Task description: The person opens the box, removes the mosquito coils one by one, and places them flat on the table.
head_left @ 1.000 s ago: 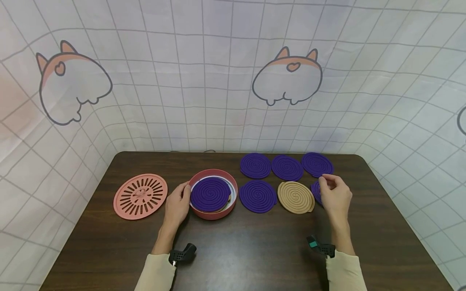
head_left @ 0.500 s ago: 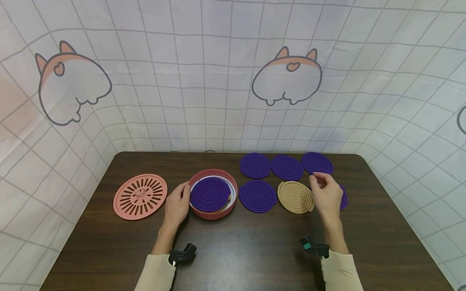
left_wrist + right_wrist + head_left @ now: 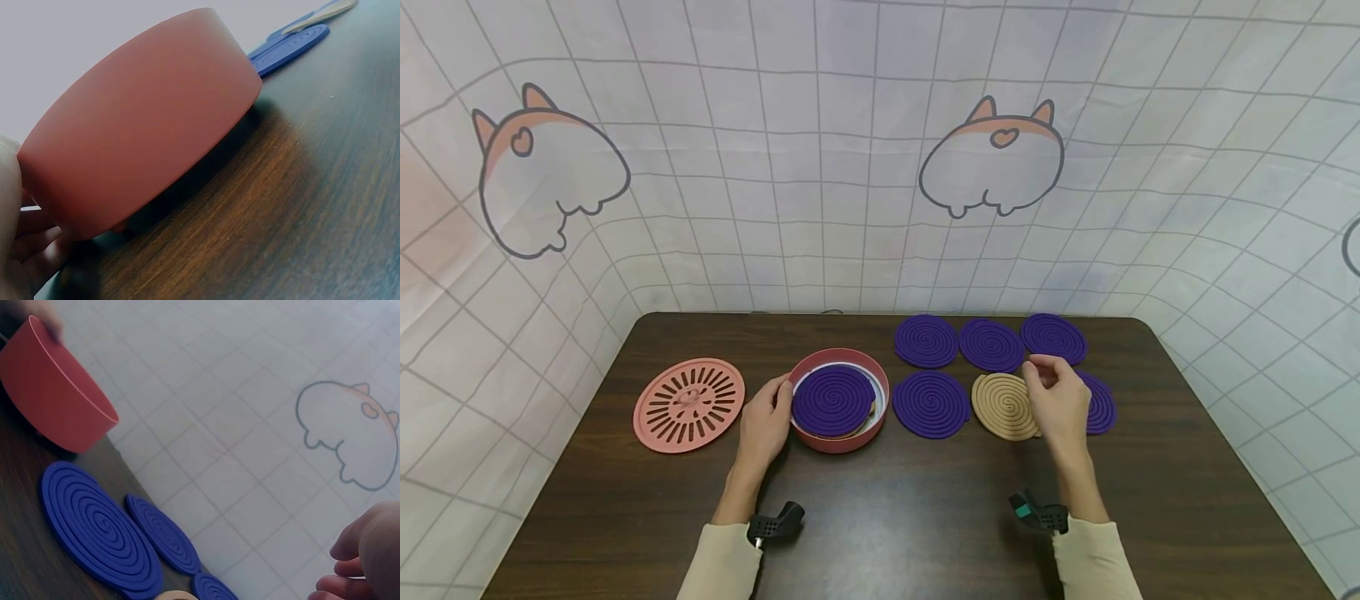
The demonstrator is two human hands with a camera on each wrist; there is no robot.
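A round red mosquito coil holder (image 3: pixel 840 445) stands on the table, with a purple mosquito coil (image 3: pixel 833 401) lying on top of a tan edge inside it. My left hand (image 3: pixel 763 427) grips the holder's left wall; in the left wrist view its fingers reach beneath the red side (image 3: pixel 144 125). My right hand (image 3: pixel 1062 407) hovers at the right edge of a tan coil (image 3: pixel 1003 407), fingers loosely bent and holding nothing. Just to the right of that hand lies another purple coil (image 3: pixel 1102 405), partly hidden by it. The right wrist view shows the loose fingers (image 3: pixel 347 550) above the table.
Left of the holder lies a pink slotted lid (image 3: pixel 689 406). A purple coil (image 3: pixel 932 405) rests between the holder and the tan coil. Further purple coils form a back row, among them one (image 3: pixel 1054 338) at the right. A tiled-pattern cloth (image 3: pixel 880 167) hangs behind the table.
My right hand has moved left from over the rightmost front purple coil towards the tan coil, uncovering the purple one. The left hand and the holder have stayed put.
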